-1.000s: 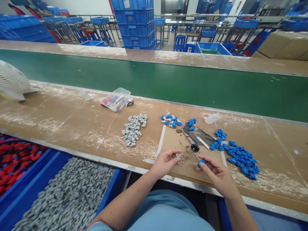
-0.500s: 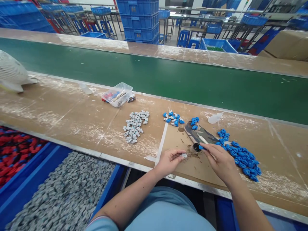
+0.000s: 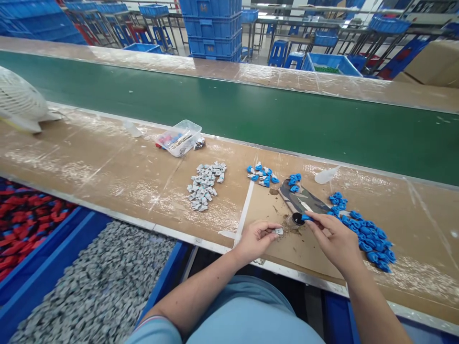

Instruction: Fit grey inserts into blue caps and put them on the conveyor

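Observation:
My left hand (image 3: pixel 258 238) pinches a small grey plastic part (image 3: pixel 278 231) between thumb and fingertips, just above the cardboard. In my right hand (image 3: pixel 332 234) is a small blue plastic part (image 3: pixel 307 217), held at the right rim of a little jar of dark liquid (image 3: pixel 298 219). Behind the jar lies a camouflage-patterned strip (image 3: pixel 304 198) with a pale pointed tool (image 3: pixel 305 206) on it. A pile of blue parts (image 3: pixel 367 236) is to the right of my right hand. Loose grey parts (image 3: pixel 206 184) form a group at the left, and joined blue-and-white pieces (image 3: pixel 262 175) lie farther back.
A clear plastic box (image 3: pixel 181 138) and a white squeeze bottle (image 3: pixel 325 175) stand near the green conveyor belt (image 3: pixel 229 110). A white fan (image 3: pixel 21 102) is at far left. Blue bins hold grey parts (image 3: pixel 96 286) and red parts (image 3: pixel 30 227) below the table edge.
The whole view has shifted slightly. The blue part in my right hand now shows a little more at the jar's rim; my left hand keeps its grey part.

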`<state>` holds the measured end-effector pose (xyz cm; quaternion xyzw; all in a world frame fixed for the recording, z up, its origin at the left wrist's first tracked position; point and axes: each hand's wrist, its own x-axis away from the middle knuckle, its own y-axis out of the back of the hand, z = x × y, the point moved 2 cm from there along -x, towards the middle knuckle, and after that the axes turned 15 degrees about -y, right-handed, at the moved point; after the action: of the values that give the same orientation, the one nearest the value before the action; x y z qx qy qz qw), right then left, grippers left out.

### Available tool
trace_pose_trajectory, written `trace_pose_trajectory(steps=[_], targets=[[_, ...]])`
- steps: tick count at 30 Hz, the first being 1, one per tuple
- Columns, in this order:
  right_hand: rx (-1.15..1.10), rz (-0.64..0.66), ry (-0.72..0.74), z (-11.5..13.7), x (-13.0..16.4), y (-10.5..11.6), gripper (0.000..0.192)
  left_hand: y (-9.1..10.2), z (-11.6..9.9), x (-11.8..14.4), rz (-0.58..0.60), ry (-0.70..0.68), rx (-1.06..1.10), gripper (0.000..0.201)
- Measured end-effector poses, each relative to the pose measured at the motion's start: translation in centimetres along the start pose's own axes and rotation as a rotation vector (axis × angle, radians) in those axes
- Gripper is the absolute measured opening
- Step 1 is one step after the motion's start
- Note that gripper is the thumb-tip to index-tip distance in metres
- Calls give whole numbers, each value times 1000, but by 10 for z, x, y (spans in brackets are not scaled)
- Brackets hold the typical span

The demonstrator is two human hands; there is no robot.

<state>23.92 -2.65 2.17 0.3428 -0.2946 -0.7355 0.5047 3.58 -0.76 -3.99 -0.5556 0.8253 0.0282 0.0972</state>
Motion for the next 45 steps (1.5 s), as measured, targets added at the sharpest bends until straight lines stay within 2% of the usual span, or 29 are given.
trace_pose_trajectory(steps=[3,6,9,12,16,20,24,27,31,34,41,43,45], targets=[[-273,127,-262,-1,7,-2,31,-2,2,1,12,40,99,29],[-469,278,-354,7,19,-9,32,-4,4,2,5,56,154,32],[-486,335,-310,16,30,-17,30,-4,4,3,9,47,176,33],[-364,327,-192,24,35,-22,25,-4,3,4,38,25,202,34],[-244,286,-37,28,33,-21,20,-3,1,4,85,-8,173,35],[-213,327,80,28,28,-15,17,-2,-2,4,158,-48,104,37],[-203,460,79,29,19,-10,19,-2,-5,5,197,-28,75,39],[-220,537,42,30,14,-10,20,-2,-6,5,171,5,138,39],[-266,449,-14,28,20,-14,20,-3,-4,5,109,57,260,41],[-271,387,-10,26,26,-16,19,-3,-3,5,117,77,293,42],[-161,511,169,34,19,-7,22,-2,-7,7,239,-38,123,38],[-182,520,167,35,18,-8,21,-1,-9,7,238,-31,136,37],[-239,502,107,32,21,-11,18,0,-11,8,223,-9,152,37]])
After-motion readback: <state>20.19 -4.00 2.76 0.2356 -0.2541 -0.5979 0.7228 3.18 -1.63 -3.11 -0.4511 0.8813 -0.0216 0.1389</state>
